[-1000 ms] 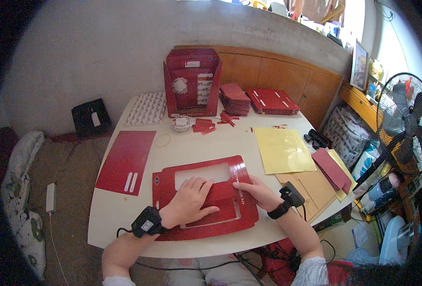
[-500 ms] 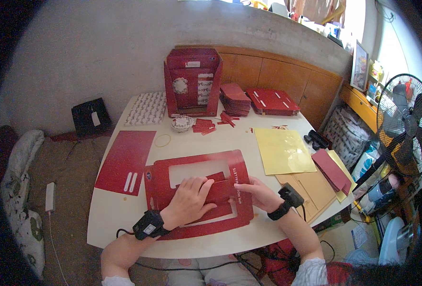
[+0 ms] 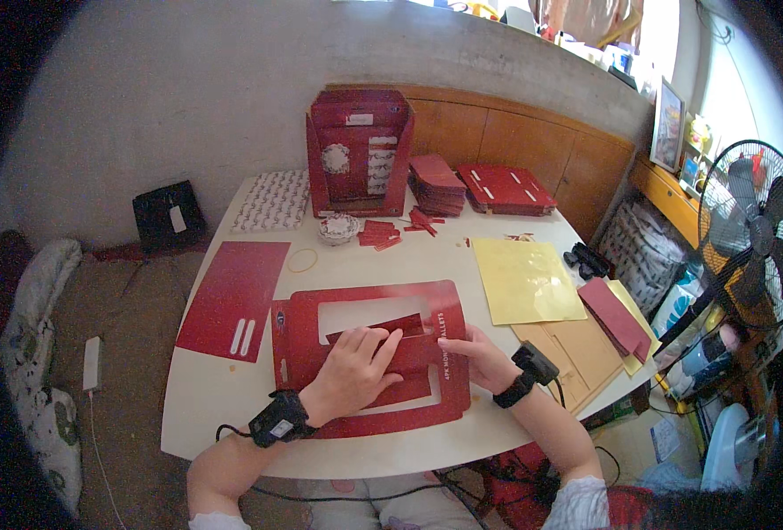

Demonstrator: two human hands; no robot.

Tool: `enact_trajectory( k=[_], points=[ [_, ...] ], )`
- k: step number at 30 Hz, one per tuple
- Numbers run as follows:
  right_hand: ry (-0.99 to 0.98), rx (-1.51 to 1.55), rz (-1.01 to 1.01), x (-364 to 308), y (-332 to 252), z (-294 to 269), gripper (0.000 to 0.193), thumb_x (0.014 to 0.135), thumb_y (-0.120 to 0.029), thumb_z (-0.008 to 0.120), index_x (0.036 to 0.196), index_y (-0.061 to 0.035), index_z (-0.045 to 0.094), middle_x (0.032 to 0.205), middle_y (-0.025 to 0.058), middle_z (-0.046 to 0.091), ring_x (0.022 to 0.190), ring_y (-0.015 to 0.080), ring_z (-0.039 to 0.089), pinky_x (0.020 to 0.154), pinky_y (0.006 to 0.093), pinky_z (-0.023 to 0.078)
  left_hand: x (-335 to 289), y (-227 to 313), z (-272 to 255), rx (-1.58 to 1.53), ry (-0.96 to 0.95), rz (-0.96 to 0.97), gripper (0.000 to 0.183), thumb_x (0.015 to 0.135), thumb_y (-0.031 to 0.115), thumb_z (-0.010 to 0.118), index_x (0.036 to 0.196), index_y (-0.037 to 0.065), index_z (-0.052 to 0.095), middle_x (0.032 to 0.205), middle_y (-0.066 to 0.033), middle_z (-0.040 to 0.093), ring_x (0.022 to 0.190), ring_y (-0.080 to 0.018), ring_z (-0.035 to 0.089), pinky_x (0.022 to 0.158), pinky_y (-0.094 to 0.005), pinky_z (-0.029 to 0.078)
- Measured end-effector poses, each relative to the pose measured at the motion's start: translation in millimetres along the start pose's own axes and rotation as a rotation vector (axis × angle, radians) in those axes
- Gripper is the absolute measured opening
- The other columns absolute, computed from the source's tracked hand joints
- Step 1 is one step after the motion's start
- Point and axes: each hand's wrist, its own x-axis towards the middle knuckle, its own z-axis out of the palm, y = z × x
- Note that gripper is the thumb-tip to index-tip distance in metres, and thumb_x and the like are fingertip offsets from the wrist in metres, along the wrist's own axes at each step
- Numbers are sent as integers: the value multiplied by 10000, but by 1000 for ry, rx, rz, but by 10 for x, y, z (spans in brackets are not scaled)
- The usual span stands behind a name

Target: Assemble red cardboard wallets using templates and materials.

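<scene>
A flat dark-red printed card packaging sheet (image 3: 369, 298) with two cut-out windows lies at the table's near middle. My left hand (image 3: 349, 378) rests on its central band, thumb spread from the fingers and nothing visibly held. A narrow dark-red flap (image 3: 405, 328) stands slightly raised across the upper window, just beyond those fingertips. My right hand (image 3: 484, 360) grips the sheet's right edge, thumb on top and the other fingers partly hidden beneath.
Left of the sheet lies a red card panel (image 3: 235, 296). A red display box (image 3: 315, 168), a stack of red cards (image 3: 438, 184) and red folders (image 3: 506, 187) stand behind. Yellow sheets (image 3: 528, 281) and tan card (image 3: 577, 358) lie right. A fan (image 3: 760, 225) stands beyond the table.
The narrow flap shows longer and more raised across the upper window. The sheet has shifted slightly to the right. Both hands keep nearly the same places.
</scene>
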Motion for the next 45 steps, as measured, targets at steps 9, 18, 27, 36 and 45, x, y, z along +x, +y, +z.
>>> enact_trajectory(
  k=[9,18,27,36,45],
  points=[
    [-36,33,-106,27,55,2,391,906,-105,632,1273,-41,509,1207,61,604,1064,152,605,899,326,508,-10,23,43,49,28,38,713,698,264,780,1263,-74,505,1087,-151,506,990,-318,518,870,-426,446],
    [30,-58,-95,4,68,27,364,902,-128,659,1232,-40,533,1156,37,609,1029,128,598,880,315,498,17,-24,-86,188,169,-105,545,756,281,754,1193,23,557,1161,-179,522,1073,-354,504,928,-486,379],
    [-26,-310,-130,3,81,66,355,899,-146,672,1216,-36,554,1117,26,617,1010,107,583,888,291,478,37,-237,-311,-393,-238,-312,333,797,262,738,966,-14,659,868,-211,664,833,-337,656,737,-404,515],
    [-74,-254,20,-10,82,126,402,865,-201,717,1206,-39,578,1098,50,646,974,149,614,845,317,503,0,-340,-181,-798,-667,-419,369,909,296,639,1090,-26,651,936,-135,692,847,-151,608,814,-331,496],
    [15,-218,164,45,97,129,344,832,-210,749,1112,-54,626,974,35,673,835,149,632,744,308,505,-84,-273,11,-855,-540,-475,371,858,282,674,1029,-46,647,935,-217,678,869,-274,654,794,-370,504]
  ],
)
